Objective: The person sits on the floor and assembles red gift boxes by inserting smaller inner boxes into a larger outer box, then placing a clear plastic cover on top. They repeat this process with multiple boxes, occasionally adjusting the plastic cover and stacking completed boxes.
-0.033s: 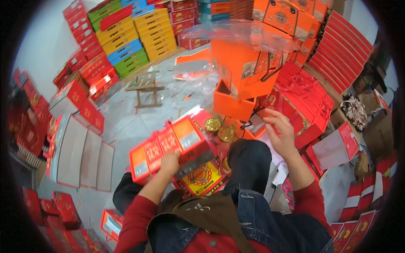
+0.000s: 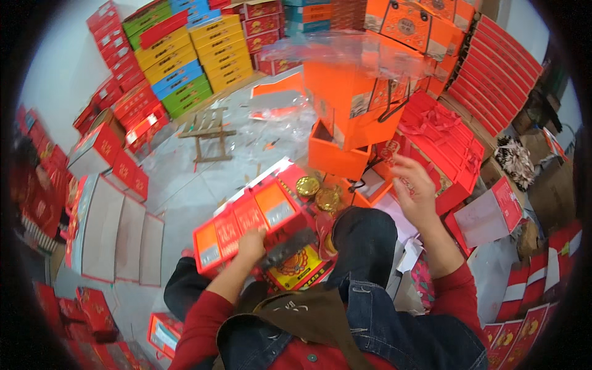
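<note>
My left hand (image 2: 251,246) grips the near edge of a red gift box (image 2: 243,225) with orange and silvery panels, tilted over my lap. Beneath it a yellow and red printed package (image 2: 300,266) shows in part. Just beyond the box's right end sit two round gold-wrapped pieces (image 2: 318,192), close to my right knee. My right hand (image 2: 414,190) is raised over the right side, its fingers bent and apart, with nothing visible in them. Nearest to it are an open orange box (image 2: 376,185) and a red lidded case (image 2: 453,166).
Tall orange boxes (image 2: 351,105) under clear plastic film stand ahead. A small wooden stool (image 2: 209,131) is on the floor at left. Stacked yellow, green and blue boxes (image 2: 219,49) line the back. Pale-sided boxes (image 2: 117,228) stand at left, a red-and-white box (image 2: 487,216) at right.
The red box has come slightly lower with my left hand, baring more of a white edge behind it. My right hand's fingers have bent a little more.
</note>
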The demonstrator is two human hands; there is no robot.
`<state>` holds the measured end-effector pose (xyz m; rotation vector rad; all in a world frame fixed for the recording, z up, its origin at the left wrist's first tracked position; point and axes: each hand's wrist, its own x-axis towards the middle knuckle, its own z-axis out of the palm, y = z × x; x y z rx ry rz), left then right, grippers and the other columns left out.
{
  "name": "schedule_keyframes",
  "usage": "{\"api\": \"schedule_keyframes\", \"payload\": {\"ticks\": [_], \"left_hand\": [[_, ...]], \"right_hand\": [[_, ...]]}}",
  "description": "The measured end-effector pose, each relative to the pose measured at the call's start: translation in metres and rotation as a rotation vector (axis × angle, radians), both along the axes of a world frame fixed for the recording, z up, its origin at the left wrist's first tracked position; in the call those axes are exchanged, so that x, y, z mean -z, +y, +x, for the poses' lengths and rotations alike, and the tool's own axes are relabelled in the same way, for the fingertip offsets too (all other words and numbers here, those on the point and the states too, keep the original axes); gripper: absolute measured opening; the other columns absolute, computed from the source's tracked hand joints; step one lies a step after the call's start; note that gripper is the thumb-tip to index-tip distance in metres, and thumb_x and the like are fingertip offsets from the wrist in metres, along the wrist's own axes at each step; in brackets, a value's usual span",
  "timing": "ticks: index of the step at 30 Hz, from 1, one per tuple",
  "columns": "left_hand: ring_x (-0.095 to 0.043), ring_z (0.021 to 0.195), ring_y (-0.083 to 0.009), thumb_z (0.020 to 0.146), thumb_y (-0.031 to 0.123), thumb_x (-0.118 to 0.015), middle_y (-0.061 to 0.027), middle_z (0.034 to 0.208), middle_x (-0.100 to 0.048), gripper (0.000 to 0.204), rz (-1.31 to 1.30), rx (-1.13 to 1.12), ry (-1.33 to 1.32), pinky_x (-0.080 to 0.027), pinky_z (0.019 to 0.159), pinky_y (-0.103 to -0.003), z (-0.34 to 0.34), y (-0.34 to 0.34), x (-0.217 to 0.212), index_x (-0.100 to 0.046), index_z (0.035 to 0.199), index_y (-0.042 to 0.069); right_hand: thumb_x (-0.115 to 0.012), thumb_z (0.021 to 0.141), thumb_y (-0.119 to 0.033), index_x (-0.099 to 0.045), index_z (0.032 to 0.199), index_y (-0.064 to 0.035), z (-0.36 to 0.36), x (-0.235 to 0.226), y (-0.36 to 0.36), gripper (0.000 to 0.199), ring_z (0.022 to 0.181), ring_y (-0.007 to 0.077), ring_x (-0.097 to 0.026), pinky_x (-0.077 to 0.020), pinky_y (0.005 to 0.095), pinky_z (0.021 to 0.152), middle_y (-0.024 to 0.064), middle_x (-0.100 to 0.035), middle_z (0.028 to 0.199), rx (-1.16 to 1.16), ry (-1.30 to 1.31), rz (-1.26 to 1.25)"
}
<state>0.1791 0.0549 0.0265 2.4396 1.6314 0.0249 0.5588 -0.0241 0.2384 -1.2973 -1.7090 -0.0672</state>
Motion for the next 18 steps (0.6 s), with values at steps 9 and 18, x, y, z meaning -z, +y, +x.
{"api": "schedule_keyframes", "payload": {"ticks": [9,18], "left_hand": [[-0.059,0.086,-0.0331,0.073,0.014,-0.058,-0.0161,0.089,-0.058,0.020,-0.163,0.115,-0.016,-0.049,0.071,-0.045,0.041,-0.061,0.106,-0.057,0.092,0.007],[-0.057,0.099,-0.0307,0.085,0.020,-0.047,-0.0159,0.102,-0.057,0.027,-0.428,0.247,0.080,-0.049,0.080,-0.043,0.017,-0.068,0.147,-0.053,0.107,0.007]], "right_hand": [[-0.065,0.076,-0.006,-0.059,0.090,-0.0001,-0.033,-0.127,0.112,0.016,0.089,0.0305,-0.058,-0.0475,0.0357,0.075,0.0136,-0.060,0.100,0.015,-0.560,0.418],[-0.061,0.074,-0.058,-0.060,0.106,0.0005,-0.098,-0.144,0.323,0.067,0.106,0.0350,-0.054,-0.0439,0.0426,0.090,0.0192,-0.058,0.110,0.334,-0.736,-0.297]]}}
